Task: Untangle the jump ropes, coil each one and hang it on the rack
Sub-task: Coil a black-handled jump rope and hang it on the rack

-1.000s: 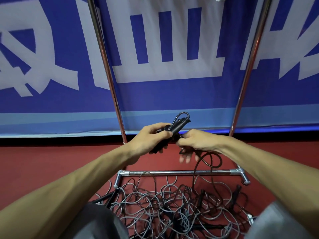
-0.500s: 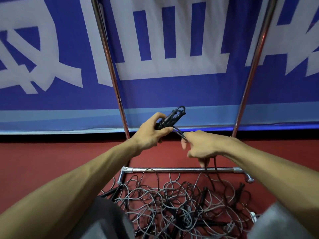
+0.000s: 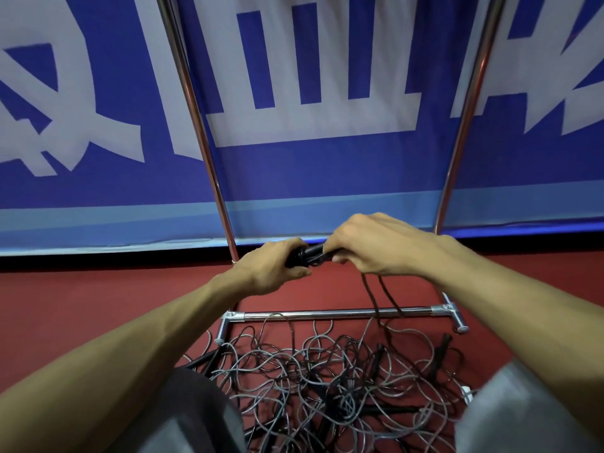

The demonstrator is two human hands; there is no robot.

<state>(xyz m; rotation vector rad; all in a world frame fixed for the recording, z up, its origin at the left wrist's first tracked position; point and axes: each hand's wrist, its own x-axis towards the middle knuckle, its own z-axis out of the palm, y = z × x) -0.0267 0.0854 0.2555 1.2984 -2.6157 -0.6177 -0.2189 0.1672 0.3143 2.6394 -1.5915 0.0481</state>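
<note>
Two hands meet at centre frame, just right of the left upright of the rack (image 3: 198, 125).

Grip, left hand (image 3: 273, 268): fingers curled round the black handles (image 3: 313, 253), held together as one bundle. Grip, right hand (image 3: 376, 246): fingers curled down over the other end of the same handles, right beside the left hand. I cannot tell whether it also pinches the cord.

Position of rope: the cord (image 3: 371, 299) drops from under the right hand as two dark strands. It crosses in front of the lower bar (image 3: 310, 314) and runs into the tangled pile (image 3: 327, 387) on the red floor (image 3: 98, 305), lower centre. Its far part lies in the pile, so the rope is not free.

Judged step: pairing the handles and drawing this one rope clear before coiling.

Notes for doing it well:
- Leave both handles clamped in the left hand, ends level.
- Let the right hand run down the two strands, feeding them up a little at a time.
- Lift slowly and watch which grey loops rise with the dark strands. If the pile lifts, stop and shake it off; a hard tug would likely tighten the knots.
- Steer the strands away from the end fittings of the lower bar, a probable snag.
- Start coiling only once the loop end comes out.
- The hanging rail is out of view above the frame.
</note>
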